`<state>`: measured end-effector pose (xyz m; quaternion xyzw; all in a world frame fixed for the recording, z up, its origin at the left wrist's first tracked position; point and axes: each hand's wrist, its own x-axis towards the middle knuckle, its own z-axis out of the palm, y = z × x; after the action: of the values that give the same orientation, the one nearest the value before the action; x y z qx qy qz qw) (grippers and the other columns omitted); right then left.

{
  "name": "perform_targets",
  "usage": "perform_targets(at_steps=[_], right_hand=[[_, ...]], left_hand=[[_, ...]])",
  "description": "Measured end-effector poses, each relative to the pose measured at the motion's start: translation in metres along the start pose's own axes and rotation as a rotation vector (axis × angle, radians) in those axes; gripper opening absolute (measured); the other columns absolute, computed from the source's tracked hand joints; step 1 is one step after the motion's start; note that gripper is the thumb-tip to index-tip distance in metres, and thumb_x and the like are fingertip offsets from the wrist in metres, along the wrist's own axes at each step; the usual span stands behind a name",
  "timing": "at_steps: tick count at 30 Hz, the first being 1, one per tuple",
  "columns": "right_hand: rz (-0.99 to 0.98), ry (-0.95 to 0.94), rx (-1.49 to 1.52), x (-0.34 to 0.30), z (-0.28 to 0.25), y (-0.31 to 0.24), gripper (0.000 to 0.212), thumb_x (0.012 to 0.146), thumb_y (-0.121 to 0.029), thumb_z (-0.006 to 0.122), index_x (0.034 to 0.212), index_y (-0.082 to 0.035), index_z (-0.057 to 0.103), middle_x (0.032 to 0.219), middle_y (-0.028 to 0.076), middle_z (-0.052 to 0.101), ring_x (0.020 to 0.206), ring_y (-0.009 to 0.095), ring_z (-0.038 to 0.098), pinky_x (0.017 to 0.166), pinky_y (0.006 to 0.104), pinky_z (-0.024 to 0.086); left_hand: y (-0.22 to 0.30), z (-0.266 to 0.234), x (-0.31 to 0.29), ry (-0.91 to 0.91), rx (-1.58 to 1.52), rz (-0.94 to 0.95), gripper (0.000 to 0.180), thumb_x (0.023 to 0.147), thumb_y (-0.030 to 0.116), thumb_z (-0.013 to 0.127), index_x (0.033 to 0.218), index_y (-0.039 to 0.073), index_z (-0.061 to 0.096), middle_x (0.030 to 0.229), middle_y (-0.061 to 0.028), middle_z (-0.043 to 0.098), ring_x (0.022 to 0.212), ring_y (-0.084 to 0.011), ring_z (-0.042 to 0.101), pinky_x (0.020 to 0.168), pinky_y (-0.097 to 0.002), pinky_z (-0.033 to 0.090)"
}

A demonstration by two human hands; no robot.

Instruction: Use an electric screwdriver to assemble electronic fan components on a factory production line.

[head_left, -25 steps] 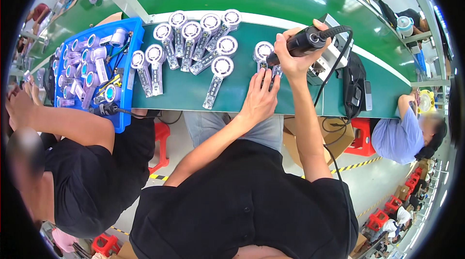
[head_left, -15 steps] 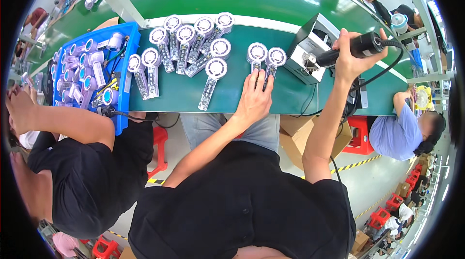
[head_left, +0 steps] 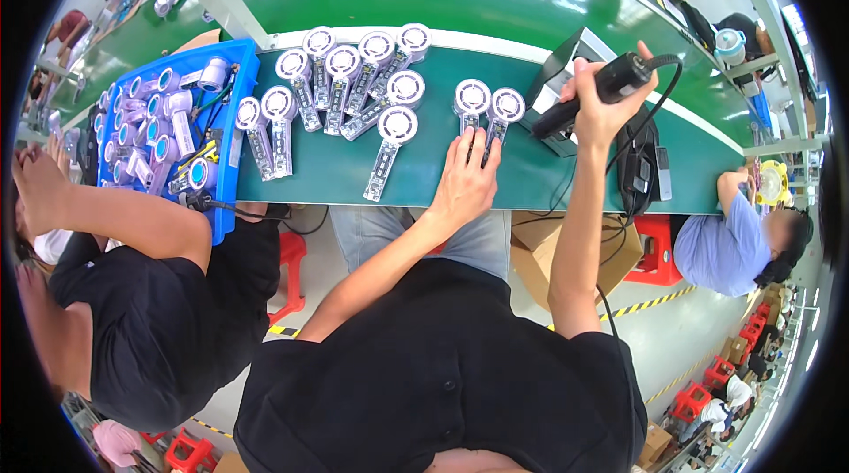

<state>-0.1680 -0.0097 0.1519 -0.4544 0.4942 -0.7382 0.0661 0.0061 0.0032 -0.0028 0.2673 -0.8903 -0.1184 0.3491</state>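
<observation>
Eleven lilac fan units (head_left: pixel 397 125) on green tabletop (head_left: pixel 309 174); one blue bin (head_left: pixel 244 91); one black corded tool (head_left: pixel 623 78); one boxy grey device (head_left: pixel 553 86).

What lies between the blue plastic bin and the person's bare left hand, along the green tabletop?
Pale purple, round-headed handheld fans, loosely grouped, lie between the bin and the left hand, shown in the head view.

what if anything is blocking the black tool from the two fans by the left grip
The left grip covers part of the two fans, over their handles; nothing visible blocks their round heads from the black tool in the right grip.
</observation>
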Motion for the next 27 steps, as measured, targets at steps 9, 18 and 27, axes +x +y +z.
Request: perform_targets(at_steps=[9,18,27], right_hand=[[-0.224,0.09,-0.064,0.001,0.022,-0.023,0.081,0.081,0.012,0.072,0.144,-0.01,0.025,0.074,0.008,0.063,0.056,0.012,0.06,0.054,0.0247,0.051],[-0.172,0.087,-0.144,0.022,-0.033,-0.015,0.079,0.084,0.01,0.071,0.144,-0.009,0.024,0.068,0.009,0.062,0.051,0.014,0.058,0.053,0.0273,0.052],[-0.086,0.027,-0.105,0.033,-0.037,-0.007,0.081,0.083,0.008,0.073,0.144,-0.009,0.024,0.068,0.008,0.062,0.05,0.015,0.057,0.051,0.029,0.05]], left_hand=[[0.002,-0.002,-0.002,0.014,-0.015,-0.002,0.057,0.077,0.008,0.065,0.132,-0.006,0.053,0.134,-0.03,0.048,0.128,-0.0462,0.045,0.108,-0.0546,0.039],[-0.001,0.0,-0.003,-0.022,0.009,0.014,0.058,0.08,0.012,0.067,0.134,-0.005,0.052,0.135,-0.03,0.047,0.129,-0.0477,0.042,0.107,-0.0554,0.04],[0.002,-0.001,-0.001,-0.02,-0.001,0.02,0.058,0.081,0.011,0.066,0.134,-0.006,0.052,0.135,-0.0304,0.047,0.128,-0.0482,0.043,0.107,-0.0549,0.04]])
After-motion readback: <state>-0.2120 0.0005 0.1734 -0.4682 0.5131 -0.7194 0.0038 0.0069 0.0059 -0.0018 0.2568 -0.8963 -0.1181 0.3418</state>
